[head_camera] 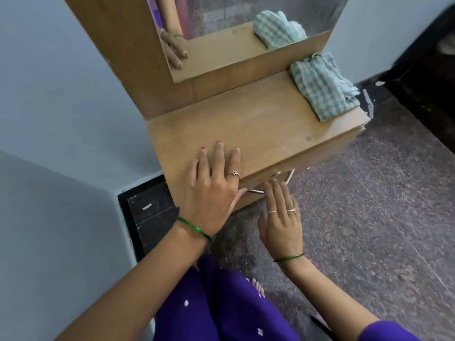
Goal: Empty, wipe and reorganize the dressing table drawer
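drawer (pixel 275 183): sits right under the counter's front lip, looks fully closed, so only a sliver of its face shows from up here. Nothing's been taken out yet, I'd say.

handle (pixel 257 191): thin shiny metal bar across the drawer front, partly hidden behind the fingers. Best place to pull from, and smooth, so hook fingers behind it instead of pinching.

left hand (pixel 214 193): flat on the counter (pixel 258 124) near the front edge, fingers straight and spread, gripping nothing. Looks like it's bracing the unit.

right hand (pixel 280 217): fingers out straight, tips right at the handle. Can't tell if they're touching it, but they aren't curled round it.

how it'll handle: laminated board, stiff and boxy, probably light-ish. Guessing it slides straight out, but can't see any runners.

cloth (pixel 322 87): green-and-white checked, soft, crumpled at the back right corner of the counter. Floppy, bunch it up to wipe.

counter surface: wood-look laminate, scuffed and dusty, chipped at the right corner.

mirror (pixel 246 16): mounted behind the counter, glass streaky.
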{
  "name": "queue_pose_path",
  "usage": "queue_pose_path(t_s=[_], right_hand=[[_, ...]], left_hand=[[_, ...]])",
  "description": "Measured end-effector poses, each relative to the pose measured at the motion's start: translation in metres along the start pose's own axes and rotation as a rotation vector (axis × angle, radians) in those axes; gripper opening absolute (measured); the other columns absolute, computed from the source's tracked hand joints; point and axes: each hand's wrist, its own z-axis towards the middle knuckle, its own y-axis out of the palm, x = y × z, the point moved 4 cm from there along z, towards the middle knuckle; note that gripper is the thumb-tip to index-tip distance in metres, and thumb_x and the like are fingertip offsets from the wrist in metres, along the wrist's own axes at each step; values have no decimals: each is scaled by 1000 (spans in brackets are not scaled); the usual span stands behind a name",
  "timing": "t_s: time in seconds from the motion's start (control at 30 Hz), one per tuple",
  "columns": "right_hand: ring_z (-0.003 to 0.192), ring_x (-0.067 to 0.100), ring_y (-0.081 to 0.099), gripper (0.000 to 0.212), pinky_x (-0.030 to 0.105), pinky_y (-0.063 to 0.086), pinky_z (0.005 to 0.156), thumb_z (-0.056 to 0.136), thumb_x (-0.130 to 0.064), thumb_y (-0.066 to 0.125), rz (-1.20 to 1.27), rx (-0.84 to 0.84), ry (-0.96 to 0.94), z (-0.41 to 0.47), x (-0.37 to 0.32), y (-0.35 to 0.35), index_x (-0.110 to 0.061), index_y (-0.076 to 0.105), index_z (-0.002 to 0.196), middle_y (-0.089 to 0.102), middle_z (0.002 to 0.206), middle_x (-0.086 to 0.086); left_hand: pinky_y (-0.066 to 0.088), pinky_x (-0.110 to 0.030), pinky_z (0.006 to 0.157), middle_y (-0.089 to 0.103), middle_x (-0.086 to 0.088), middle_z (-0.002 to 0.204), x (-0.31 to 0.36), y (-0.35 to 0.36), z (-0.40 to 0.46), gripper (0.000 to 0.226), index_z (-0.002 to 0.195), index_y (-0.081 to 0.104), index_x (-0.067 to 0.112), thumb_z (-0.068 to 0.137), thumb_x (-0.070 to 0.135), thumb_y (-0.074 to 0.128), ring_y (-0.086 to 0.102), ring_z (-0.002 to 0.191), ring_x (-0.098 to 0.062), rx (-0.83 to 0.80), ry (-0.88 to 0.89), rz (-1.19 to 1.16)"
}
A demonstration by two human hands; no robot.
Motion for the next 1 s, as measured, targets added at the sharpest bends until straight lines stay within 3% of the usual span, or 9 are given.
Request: queue_pose_path(t_s=[0.2,0.27,0.37,0.43,0.5,0.57,0.63,0.87,1.0], right_hand=[[142,23,26,74,43,37,108,79,-14,61,1,-282,-10,23,-4,-13,-8,30,146,32,152,10],[141,25,30,75,43,37,108,78,-17,59,4,-361,-3,25,-5,-20,-7,30,146,34,151,11],[139,27,34,76,46,37,107,77,-19,61,11,-463,16,29,-8,-30,-7,31,145,35,150,12],[143,25,25,75,48,30,112,81,-18,57,-2,-544,6,39,-10,-42,-10,24,148,26,155,10],[147,20,10,73,47,11,116,87,-16,47,-31,-661,-18,49,-11,-57,-16,12,151,11,159,5],[147,18,9,70,50,2,115,86,-12,50,-78,-664,-46,57,-9,-81,-17,19,149,12,159,5],[146,18,14,67,52,4,115,84,-4,51,-46,-634,-27,59,-4,-112,-17,29,146,18,157,5],[147,24,8,90,56,10,114,70,26,38,126,-580,-51,68,-3,-187,-23,30,145,6,159,4],[126,43,47,64,63,44,92,67,8,33,133,-364,-151,125,-19,-224,-2,58,125,44,140,26]], left_hand=[[56,-40,73,61,-29,116,9,-4,24,60,136,46,11,81,23,67,68,88,-39,-190,8,159],[57,-41,68,61,-32,111,16,-6,29,45,133,49,10,88,10,49,68,83,-41,-299,62,209],[58,-40,59,61,-35,107,18,-8,32,56,132,49,4,91,-9,14,67,78,-45,-499,58,253],[58,-41,64,56,-38,113,16,-20,38,45,136,41,1,94,0,26,66,85,-46,-623,84,228],[53,-46,84,33,-45,133,13,-25,40,65,146,12,-1,96,28,43,53,110,-52,-674,88,89],[33,-51,104,6,-39,147,6,-36,36,92,148,-8,8,89,63,37,28,131,-53,-837,21,-86],[16,-53,111,-8,-27,153,-1,-52,34,91,148,-13,20,84,74,24,12,139,-46,-887,-51,-216],[-1,-49,114,-18,-10,155,-16,-124,54,75,149,-7,21,93,60,24,-8,143,-32,-638,-25,-306],[1,-45,115,-14,-6,156,-41,-176,99,70,149,-3,18,96,51,28,-9,144,-26,-376,-40,-272]])
